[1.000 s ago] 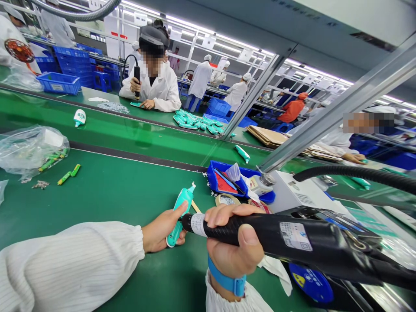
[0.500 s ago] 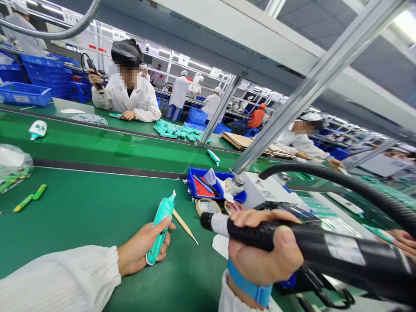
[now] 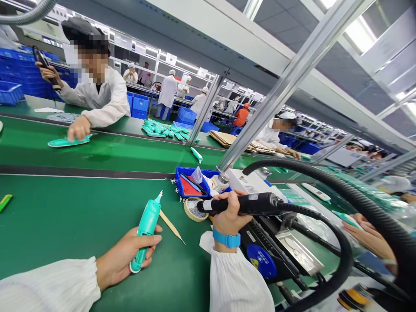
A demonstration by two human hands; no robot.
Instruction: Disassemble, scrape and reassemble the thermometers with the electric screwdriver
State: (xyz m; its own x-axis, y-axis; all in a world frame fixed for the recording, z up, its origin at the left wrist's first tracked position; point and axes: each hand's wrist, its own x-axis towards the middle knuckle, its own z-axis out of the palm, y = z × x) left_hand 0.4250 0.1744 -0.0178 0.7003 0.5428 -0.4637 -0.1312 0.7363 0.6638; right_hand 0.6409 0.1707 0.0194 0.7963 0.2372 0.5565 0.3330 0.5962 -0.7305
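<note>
My left hand point(image 3: 126, 253) is closed round a teal and white handheld device point(image 3: 148, 223), its narrow tip pointing up and away. The device looks like a thermometer housing; its inside is partly hidden by my fingers. A black electric screwdriver point(image 3: 253, 203) is gripped in my right hand point(image 3: 232, 214), which wears a blue wrist strap point(image 3: 226, 238). The screwdriver's nose reaches over a tape ring point(image 3: 187, 212) with many tiny metal pieces inside, probably screws. Whether its bit touches them cannot be seen. A thin wooden-handled stick point(image 3: 171, 226) lies beside the device.
Behind the ring stands a blue bin point(image 3: 178, 177) with tools. A black hose point(image 3: 312, 173) arches over equipment at right. A worker's hand point(image 3: 79, 128) touches a teal piece on the green belt point(image 3: 136, 158). Another person's hands point(image 3: 370, 234) hold a device at right.
My right hand has swung the screwdriver away from me, its nose now over the tape ring. My left hand keeps the device. The opposite worker has leaned in, reaching onto the belt with a teal piece.
</note>
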